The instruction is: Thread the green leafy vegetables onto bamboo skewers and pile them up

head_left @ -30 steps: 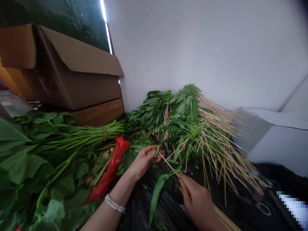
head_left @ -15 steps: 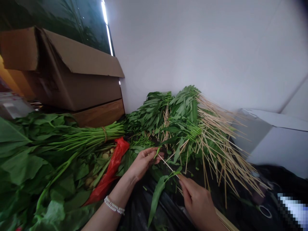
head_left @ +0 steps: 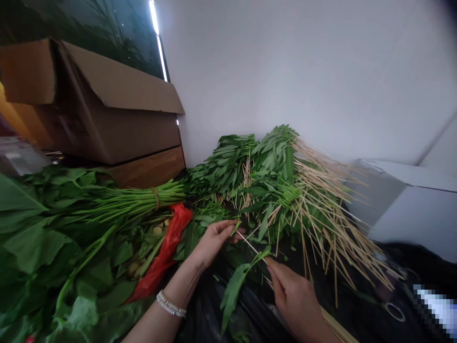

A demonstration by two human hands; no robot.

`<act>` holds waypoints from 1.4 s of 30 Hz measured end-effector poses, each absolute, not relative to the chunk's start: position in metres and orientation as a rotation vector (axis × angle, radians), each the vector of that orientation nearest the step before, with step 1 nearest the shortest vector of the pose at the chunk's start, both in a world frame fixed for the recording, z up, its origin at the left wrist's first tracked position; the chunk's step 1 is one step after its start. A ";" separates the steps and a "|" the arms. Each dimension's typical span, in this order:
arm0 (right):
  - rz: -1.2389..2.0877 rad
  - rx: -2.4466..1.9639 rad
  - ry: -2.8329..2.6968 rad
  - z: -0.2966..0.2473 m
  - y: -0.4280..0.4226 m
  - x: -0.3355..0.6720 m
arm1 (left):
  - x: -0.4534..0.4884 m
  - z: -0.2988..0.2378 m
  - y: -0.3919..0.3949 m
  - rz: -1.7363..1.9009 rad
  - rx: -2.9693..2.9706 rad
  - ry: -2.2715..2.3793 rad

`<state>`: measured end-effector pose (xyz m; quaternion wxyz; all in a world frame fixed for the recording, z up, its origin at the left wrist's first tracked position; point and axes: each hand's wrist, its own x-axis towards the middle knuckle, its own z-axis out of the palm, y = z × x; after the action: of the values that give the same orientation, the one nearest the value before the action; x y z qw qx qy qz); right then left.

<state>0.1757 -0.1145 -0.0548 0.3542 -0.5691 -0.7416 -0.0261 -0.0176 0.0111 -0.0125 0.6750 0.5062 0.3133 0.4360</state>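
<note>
My left hand (head_left: 213,240) pinches a small green stem at the tip of a thin bamboo skewer (head_left: 250,246). My right hand (head_left: 294,300) grips the skewer's lower end, and a long green leaf (head_left: 233,290) hangs from the skewer just above its fingers. Both hands are closed. Behind them lies a big heap of leafy greens threaded on skewers (head_left: 285,190), with the bare stick ends fanning out to the right. A pearl bracelet (head_left: 170,305) is on my left wrist.
A tied bundle of long green stalks (head_left: 135,200) and loose broad leaves (head_left: 43,247) fill the left side, with a red plastic bag (head_left: 164,252) among them. Cardboard boxes (head_left: 107,109) stand at the back left, a white box (head_left: 410,205) at the right. Black plastic sheeting (head_left: 214,314) covers the surface.
The hands have stayed nearly still. The hanging leaf has shifted slightly on the skewer and my right hand sits a little lower.
</note>
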 end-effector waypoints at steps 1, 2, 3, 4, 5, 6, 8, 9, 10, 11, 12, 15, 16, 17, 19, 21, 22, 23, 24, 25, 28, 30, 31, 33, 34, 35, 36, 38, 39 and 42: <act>-0.062 -1.474 -1.914 -0.055 -0.115 0.175 | -0.017 -0.013 0.011 0.973 1.151 0.705; -0.058 -1.475 -1.911 -0.055 -0.115 0.175 | -0.017 -0.013 0.010 0.969 1.162 0.705; -0.056 -1.474 -1.906 -0.055 -0.115 0.175 | -0.017 -0.013 0.010 0.967 1.173 0.703; -0.057 -1.471 -1.898 -0.055 -0.115 0.175 | -0.016 -0.012 0.009 0.967 1.183 0.699; -0.060 -1.465 -1.888 -0.054 -0.114 0.175 | -0.016 -0.012 0.008 0.970 1.188 0.691; -0.065 -1.458 -1.875 -0.054 -0.114 0.174 | -0.015 -0.011 0.008 0.976 1.182 0.681; -0.074 -1.446 -1.852 -0.053 -0.114 0.174 | -0.013 -0.010 0.007 0.990 1.137 0.660; -0.077 -1.443 -1.847 -0.053 -0.114 0.174 | -0.013 -0.010 0.006 0.999 1.106 0.653; -0.081 -1.442 -1.845 -0.052 -0.114 0.174 | -0.012 -0.009 0.007 1.010 1.077 0.654; -0.085 -1.442 -1.847 -0.052 -0.113 0.174 | -0.012 -0.009 0.007 1.019 1.053 0.662; -0.089 -1.441 -1.847 -0.052 -0.113 0.174 | -0.012 -0.009 0.007 1.027 1.036 0.679; -0.095 -1.436 -1.841 -0.053 -0.113 0.173 | -0.014 -0.009 0.008 1.033 1.017 0.746; -0.096 -1.435 -1.838 -0.053 -0.113 0.173 | -0.014 -0.009 0.009 1.029 1.015 0.761; -0.097 -1.433 -1.840 -0.054 -0.113 0.173 | -0.015 -0.009 0.009 1.026 1.013 0.768; -0.103 -1.429 -1.843 -0.055 -0.114 0.173 | -0.015 -0.009 0.008 1.016 1.012 0.767; -0.111 -1.430 -1.841 -0.055 -0.114 0.172 | -0.014 -0.010 0.007 1.002 1.011 0.758; -0.113 -1.433 -1.839 -0.055 -0.114 0.172 | -0.014 -0.011 0.006 0.995 1.014 0.754; -0.117 -1.435 -1.837 -0.055 -0.114 0.172 | -0.013 -0.011 0.006 0.988 1.019 0.750; -0.121 -1.436 -1.834 -0.055 -0.114 0.172 | -0.012 -0.012 0.005 0.983 1.019 0.745; -0.122 -1.436 -1.833 -0.055 -0.114 0.172 | -0.012 -0.013 0.005 0.978 1.015 0.740; -0.125 -1.422 -1.837 -0.054 -0.114 0.172 | -0.010 -0.013 0.004 0.965 0.993 0.729; -0.130 -1.416 -1.841 -0.055 -0.114 0.173 | -0.009 -0.012 0.003 0.964 0.980 0.731; -0.134 -1.417 -1.840 -0.055 -0.114 0.173 | -0.009 -0.012 0.003 0.962 0.975 0.733; -0.142 -1.421 -1.834 -0.055 -0.114 0.172 | -0.008 -0.011 0.001 0.964 0.967 0.737; -0.136 -1.420 -1.833 -0.055 -0.113 0.172 | -0.007 -0.011 0.000 0.959 0.977 0.744; -0.122 -1.419 -1.837 -0.055 -0.113 0.171 | -0.006 -0.011 -0.001 0.947 0.999 0.753; -0.105 -1.416 -1.839 -0.054 -0.113 0.171 | -0.004 -0.012 -0.003 0.926 1.026 0.765; -0.071 -1.412 -1.844 -0.054 -0.113 0.170 | -0.001 -0.014 -0.006 0.866 1.082 0.784; -0.059 -1.416 -1.841 -0.054 -0.113 0.169 | 0.001 -0.016 -0.008 0.842 1.108 0.785; -0.057 -1.424 -1.832 -0.053 -0.112 0.168 | 0.006 -0.019 -0.014 0.800 1.172 0.756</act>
<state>0.1675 -0.1120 -0.0532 0.3990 -0.5626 -0.7237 -0.0225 0.0064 -0.0136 -0.0191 0.6939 0.5249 0.3387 0.3582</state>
